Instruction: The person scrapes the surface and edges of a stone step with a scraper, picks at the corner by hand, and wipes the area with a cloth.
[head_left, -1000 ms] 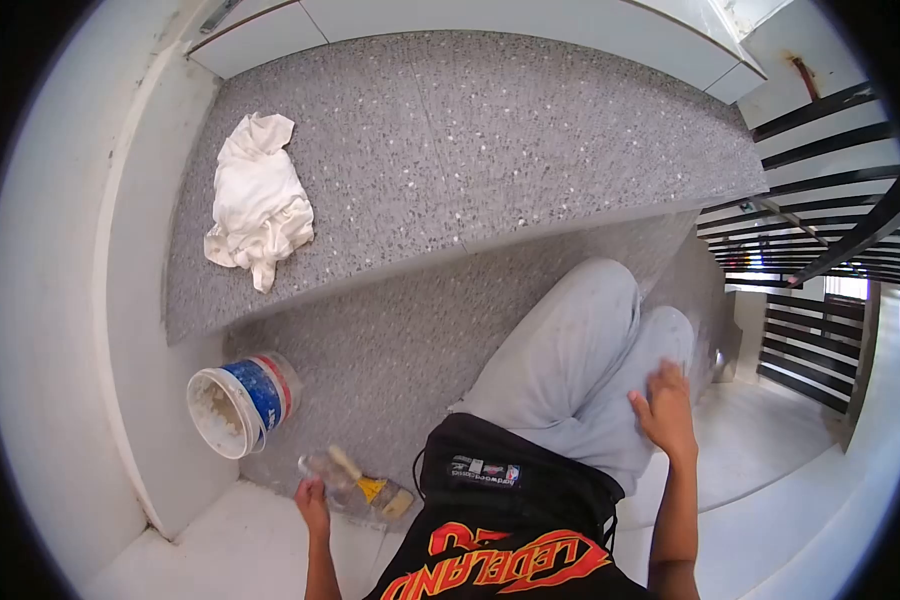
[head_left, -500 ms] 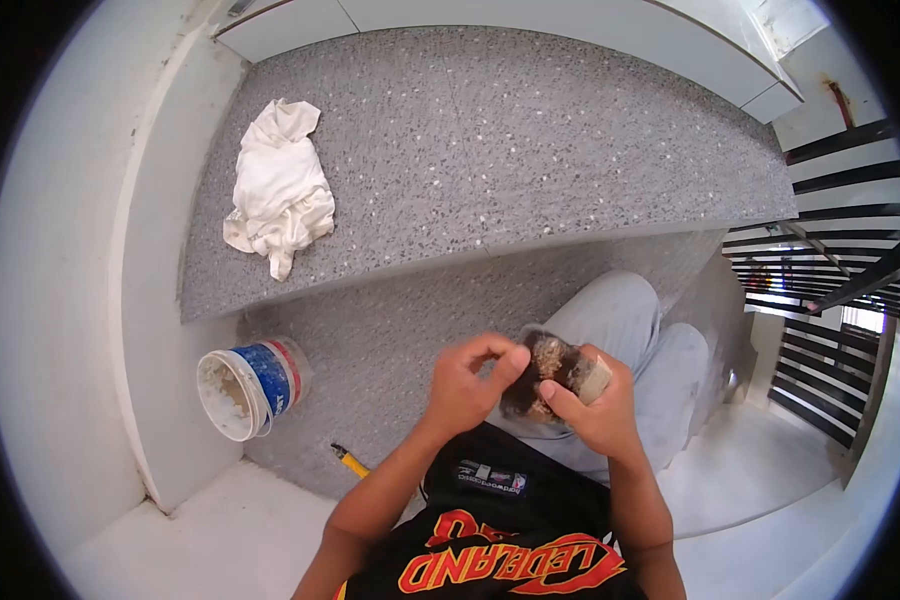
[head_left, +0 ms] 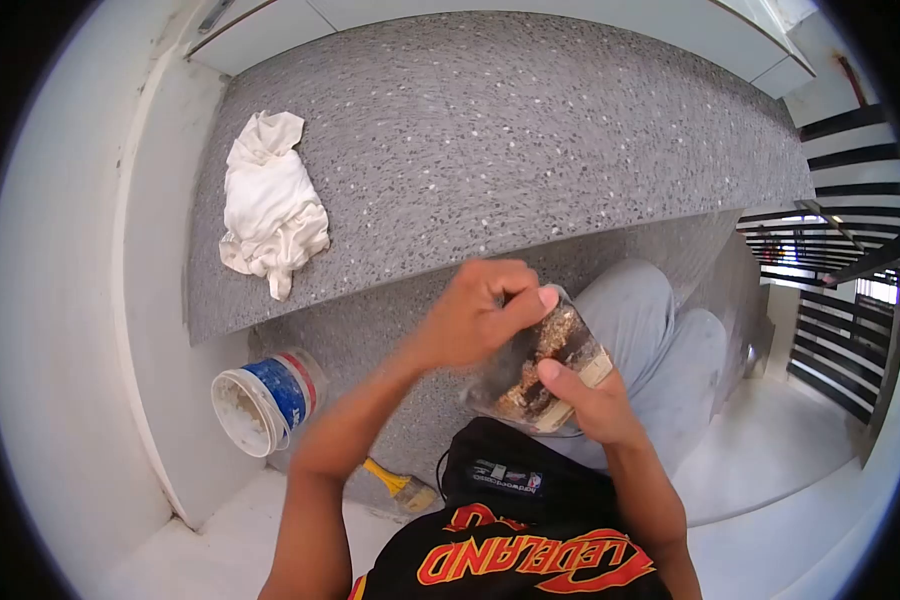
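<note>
A flat dark plate [head_left: 558, 335] with rough brown, crusty patches and a pale strip along one side is held above my lap. My right hand [head_left: 605, 400] is closed round the pale-strip side, its thumb lying on the upper face. My left hand [head_left: 485, 315] is curled with the thumb against the forefinger at the plate's far corner. Whether anything is pinched in those fingers I cannot make out. Part of the plate is hidden beneath my fingers.
A crumpled white cloth [head_left: 273, 205] lies on the grey speckled step [head_left: 530, 130]. Below it at left stands a stained bucket [head_left: 282, 390]. A yellow-handled paintbrush [head_left: 405, 488] rests on the floor by my shirt. Black railings [head_left: 840, 330] are at the right.
My left hand has moved up and stays curled by the plate's corner. The plate has turned, showing more of its face. More of the paintbrush shows, and the camera view has shifted slightly.
</note>
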